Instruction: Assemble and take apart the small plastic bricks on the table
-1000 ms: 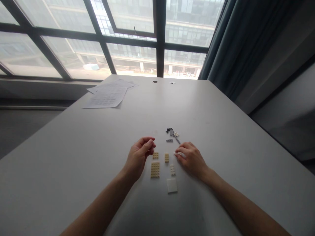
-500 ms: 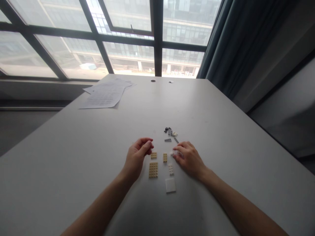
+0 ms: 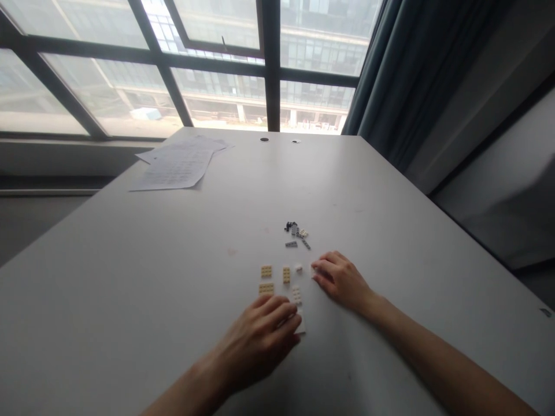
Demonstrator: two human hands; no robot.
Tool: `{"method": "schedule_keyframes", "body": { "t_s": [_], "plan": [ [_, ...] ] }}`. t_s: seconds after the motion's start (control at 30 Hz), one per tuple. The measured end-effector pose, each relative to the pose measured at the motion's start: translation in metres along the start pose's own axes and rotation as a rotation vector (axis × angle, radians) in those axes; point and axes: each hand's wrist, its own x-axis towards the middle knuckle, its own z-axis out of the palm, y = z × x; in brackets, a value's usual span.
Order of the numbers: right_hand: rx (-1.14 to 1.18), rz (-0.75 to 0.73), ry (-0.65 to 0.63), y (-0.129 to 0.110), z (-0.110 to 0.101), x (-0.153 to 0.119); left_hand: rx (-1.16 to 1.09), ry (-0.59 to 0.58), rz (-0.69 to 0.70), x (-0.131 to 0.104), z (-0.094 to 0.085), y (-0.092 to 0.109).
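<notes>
My left hand [image 3: 264,326] reaches over the square white tile [image 3: 302,327], its thumb and fingers closed about the tile's near left part. Most of the tile and the lower part of a tan studded plate [image 3: 266,288] are hidden under that hand. To the right, my right hand [image 3: 342,282] rests on the table, thumb and fingers curled around small white pieces [image 3: 313,271] that show only in part. Between the hands lie a white studded plate [image 3: 296,295], a small white brick [image 3: 299,268] and two smaller tan plates, one left [image 3: 266,271], one right [image 3: 286,275].
Beyond the hands lies a loose group of black, grey and cream pieces [image 3: 295,229], with a grey wedge-like piece [image 3: 291,244] in front. Printed papers [image 3: 177,164] lie at the table's far left. Two round holes sit near the back edge, below the window.
My left hand has come down and toward me, from beside the small tan plate to the white tile. My right hand has shifted slightly right, leaving a small white brick exposed.
</notes>
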Motion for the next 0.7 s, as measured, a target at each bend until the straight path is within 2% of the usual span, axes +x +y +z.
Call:
{"method": "schedule_keyframes", "body": {
  "t_s": [0.13, 0.33, 0.7],
  "plan": [
    [0.018, -0.016, -0.002, -0.008, 0.004, -0.005, 0.023, -0.045, 0.082, -0.008, 0.008, 0.010],
    [0.022, -0.040, -0.010, -0.015, 0.011, -0.004, 0.022, -0.048, 0.079, -0.010, 0.012, 0.010],
    [0.050, -0.015, 0.036, -0.012, 0.015, -0.006, 0.007, -0.034, 0.090, -0.010, 0.020, 0.014]
  ]
}}
